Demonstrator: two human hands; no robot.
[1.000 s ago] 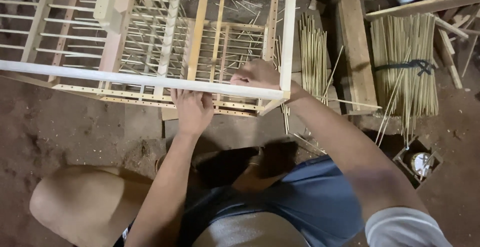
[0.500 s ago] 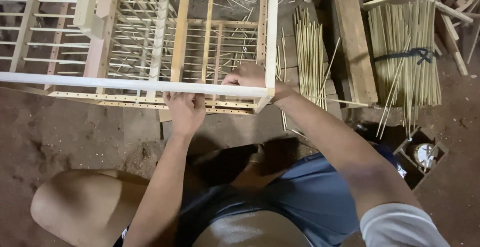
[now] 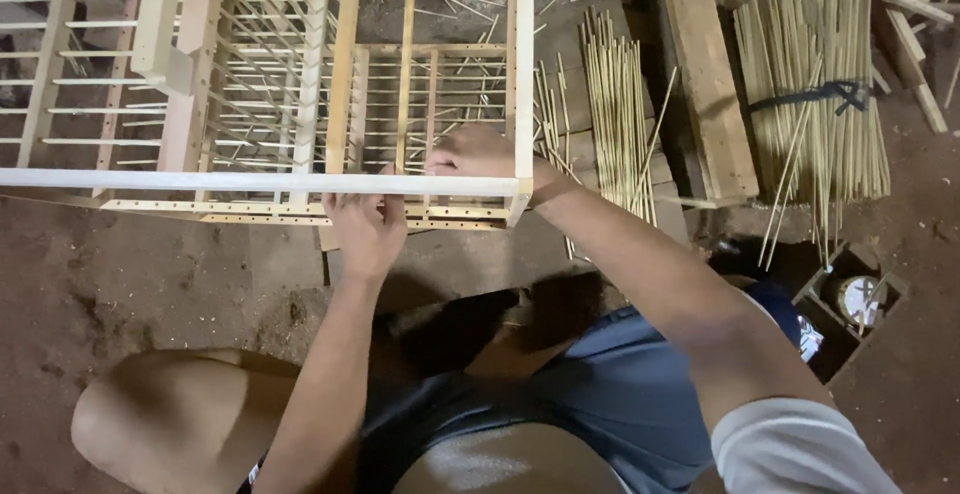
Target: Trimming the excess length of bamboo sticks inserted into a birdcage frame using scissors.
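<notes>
A pale wooden cage frame (image 3: pixel 340 84) with thin bamboo bars stands on the dirt floor before me. My left hand (image 3: pixel 366 226) grips its lower front rail, which is drilled with small holes, just under the white top rail (image 3: pixel 200 182). My right hand (image 3: pixel 480 152) reaches inside the frame near the front right corner post (image 3: pixel 522 74), its fingers pinched on the thin bars; I cannot see whether it holds a loose stick.
Loose bamboo sticks (image 3: pixel 612 104) lie right of the cage. A wooden plank (image 3: pixel 705 74) and a tied bundle of sticks (image 3: pixel 815 94) lie farther right. A small box with a round tin (image 3: pixel 850 299) sits at lower right. My knee (image 3: pixel 160 414) is at lower left.
The view has drifted, so the cage sits a little more to the left in frame. Both hands stay on the same front right part of the frame.
</notes>
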